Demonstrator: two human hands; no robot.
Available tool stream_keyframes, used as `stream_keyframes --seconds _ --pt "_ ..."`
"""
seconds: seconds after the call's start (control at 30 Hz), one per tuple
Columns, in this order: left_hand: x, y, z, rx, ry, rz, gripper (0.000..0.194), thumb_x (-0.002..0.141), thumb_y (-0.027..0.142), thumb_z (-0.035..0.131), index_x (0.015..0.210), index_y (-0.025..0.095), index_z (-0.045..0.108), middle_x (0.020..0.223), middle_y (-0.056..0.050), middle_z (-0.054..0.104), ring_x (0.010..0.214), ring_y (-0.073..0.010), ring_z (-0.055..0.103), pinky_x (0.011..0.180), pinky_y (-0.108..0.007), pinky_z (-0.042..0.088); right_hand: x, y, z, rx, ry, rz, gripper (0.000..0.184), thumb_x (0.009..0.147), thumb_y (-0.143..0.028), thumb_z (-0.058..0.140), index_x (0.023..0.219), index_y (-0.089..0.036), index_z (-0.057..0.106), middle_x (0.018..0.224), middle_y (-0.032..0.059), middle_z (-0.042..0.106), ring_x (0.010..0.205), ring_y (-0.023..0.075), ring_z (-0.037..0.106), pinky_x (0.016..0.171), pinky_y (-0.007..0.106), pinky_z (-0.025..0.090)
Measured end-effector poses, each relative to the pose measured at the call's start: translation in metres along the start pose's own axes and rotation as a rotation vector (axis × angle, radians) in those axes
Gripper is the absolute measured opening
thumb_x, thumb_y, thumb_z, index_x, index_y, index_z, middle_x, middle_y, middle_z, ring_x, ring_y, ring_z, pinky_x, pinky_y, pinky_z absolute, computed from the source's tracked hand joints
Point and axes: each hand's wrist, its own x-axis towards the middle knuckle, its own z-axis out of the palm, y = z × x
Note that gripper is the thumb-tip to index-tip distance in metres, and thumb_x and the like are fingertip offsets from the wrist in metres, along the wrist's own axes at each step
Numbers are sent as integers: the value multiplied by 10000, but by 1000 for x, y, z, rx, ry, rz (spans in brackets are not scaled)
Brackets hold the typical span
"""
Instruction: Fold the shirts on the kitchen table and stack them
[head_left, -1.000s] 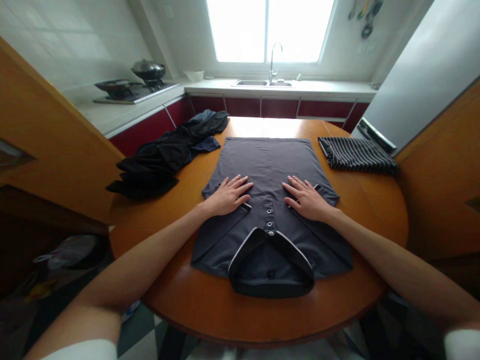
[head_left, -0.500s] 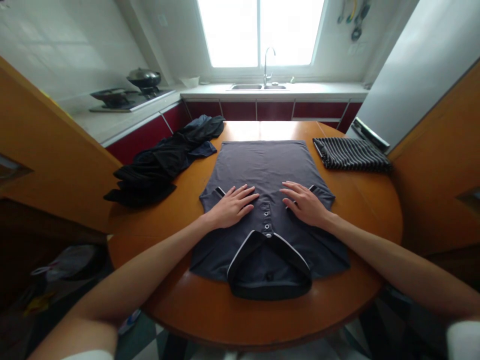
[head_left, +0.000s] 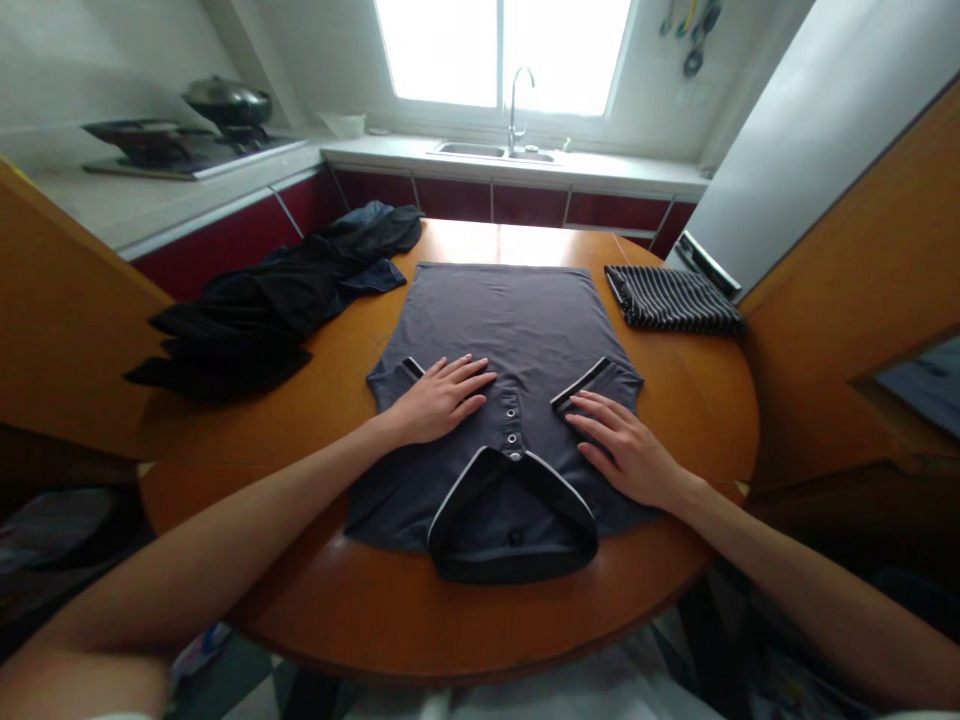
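A dark grey polo shirt [head_left: 502, 310] lies spread front side up on the table, its black collar with white edging towards me. Both sleeves are folded inward over the chest, their black-and-white cuffs showing beside the button placket. My left hand [head_left: 442, 398] rests flat on the left sleeve with fingers spread, covering part of its cuff. On the other side, my right hand [head_left: 626, 445] lies open on the right sleeve, fingertips just below the cuff. Neither hand grasps the cloth.
The round wooden table [head_left: 480, 640] carries a heap of dark clothes [head_left: 277, 300] at the left and a folded striped garment [head_left: 675, 298] at the back right. Beyond stand a counter with a sink [head_left: 472, 151], a stove with pans [head_left: 225, 105] and a fridge [head_left: 787, 130].
My right hand has slid towards me and to the right, off the right cuff, which now shows fully. My left hand stays on the left sleeve. The camera view has turned slightly.
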Motion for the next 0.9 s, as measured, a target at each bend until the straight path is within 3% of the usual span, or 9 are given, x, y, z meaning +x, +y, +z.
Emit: stream_keyframes --seconds 0.13,0.27,0.4,0.6,0.77,0.9 --pt "0 -1 1 7 8 1 535 1082 530 270 1553 332 426 1667 0 314 1545 -242 265 1260 -509 182 9 4 -6 -42 -28 39 554 1048 -435 431 1563 -231 410 1618 104 408 1526 274 306 1244 549 278" --pt "0 -2 2 11 14 8 539 1082 538 266 1558 336 418 1667 5 314 1546 -240 261 1262 -508 179 22 29 -2 -150 52 278 648 1063 -495 315 1606 -141 314 1647 145 340 1555 271 229 1258 533 222" --pt "0 -3 3 8 19 11 543 1080 546 263 1558 337 416 1666 8 316 1547 -241 260 1261 -510 187 21 53 13 -240 -60 466 743 1049 -562 254 1609 -76 287 1656 188 287 1556 296 215 1256 547 204" --pt "0 -3 3 10 21 11 546 1078 549 264 1558 337 417 1665 4 319 1542 -246 273 1258 -513 196 26 59 12 -243 -121 524 748 1049 -554 195 1601 -60 299 1670 190 235 1563 298 188 1258 568 156" --pt "0 -3 2 2 7 10 547 1077 548 269 1561 337 413 1668 4 310 1548 -246 257 1262 -518 178 82 58 -6 -209 34 452 696 1055 -502 213 1597 -78 319 1669 178 256 1565 308 179 1250 592 140" --pt "-2 -2 -1 -28 -5 8 541 1075 542 286 1559 338 416 1672 -3 298 1551 -251 250 1262 -526 173 119 51 9 -153 105 345 626 1059 -436 260 1581 -106 366 1656 153 308 1561 286 203 1258 570 131"
